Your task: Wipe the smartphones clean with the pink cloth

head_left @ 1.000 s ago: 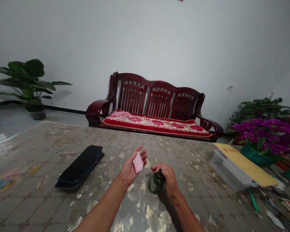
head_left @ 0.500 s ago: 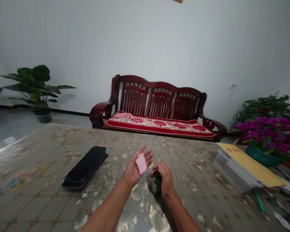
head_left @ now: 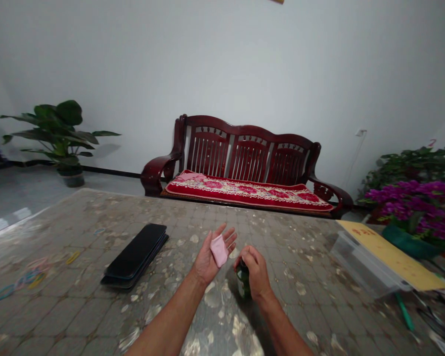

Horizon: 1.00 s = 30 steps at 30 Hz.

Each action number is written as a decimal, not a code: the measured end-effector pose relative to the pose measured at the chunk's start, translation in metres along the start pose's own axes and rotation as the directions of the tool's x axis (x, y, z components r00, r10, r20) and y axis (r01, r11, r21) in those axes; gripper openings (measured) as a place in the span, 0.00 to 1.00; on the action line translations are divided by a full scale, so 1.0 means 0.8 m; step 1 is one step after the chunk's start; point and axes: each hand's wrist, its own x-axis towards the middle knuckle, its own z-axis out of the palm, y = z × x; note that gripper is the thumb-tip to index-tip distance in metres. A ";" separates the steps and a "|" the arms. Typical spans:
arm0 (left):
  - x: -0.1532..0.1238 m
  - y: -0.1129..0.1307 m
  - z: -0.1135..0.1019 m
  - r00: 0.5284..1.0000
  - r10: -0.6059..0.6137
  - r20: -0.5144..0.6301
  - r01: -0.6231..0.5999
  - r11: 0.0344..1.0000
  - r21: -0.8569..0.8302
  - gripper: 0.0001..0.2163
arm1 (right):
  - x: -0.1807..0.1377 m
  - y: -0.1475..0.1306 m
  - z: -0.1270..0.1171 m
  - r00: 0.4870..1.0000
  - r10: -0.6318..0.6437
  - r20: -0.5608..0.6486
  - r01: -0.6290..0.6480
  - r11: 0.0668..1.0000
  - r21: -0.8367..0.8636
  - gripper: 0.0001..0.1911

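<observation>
My left hand [head_left: 204, 264] is turned palm up above the table, its fingers stretched out. A small folded pink cloth [head_left: 219, 250] rests across its palm and the base of the fingers, with the thumb along its edge. To the right, my right hand [head_left: 256, 271] is wrapped around the upper part of a dark green bottle [head_left: 244, 286]. The bottle is upright, and a pale label shows on its side. My fingers and thumb cover most of its top, so whether it has a cap I cannot tell.
A stack of dark flat phone-like slabs [head_left: 137, 254] lies left, beyond it coloured rings [head_left: 37, 277]. At right are a clear plastic box [head_left: 359, 264] under a yellow envelope [head_left: 393, 254], a green-handled tool [head_left: 404, 311] and purple flowers [head_left: 419, 202]. Behind the table stands a wooden bench [head_left: 244, 148].
The whole view has shifted slightly, so things appear a little further right. Both hands keep nearly the same pose, with the cloth on the left palm and the bottle in the right hand.
</observation>
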 end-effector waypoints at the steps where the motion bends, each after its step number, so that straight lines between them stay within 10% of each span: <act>1: 0.000 -0.001 0.000 1.000 0.003 -0.001 -0.003 1.000 -0.003 0.21 | 0.000 0.000 0.000 1.000 -0.004 0.000 0.004 1.000 -0.014 0.17; 30: -0.001 -0.009 0.006 0.999 0.046 0.009 -0.046 0.994 0.096 0.20 | 0.001 0.002 0.009 0.999 0.037 -0.014 -0.037 0.997 -0.063 0.15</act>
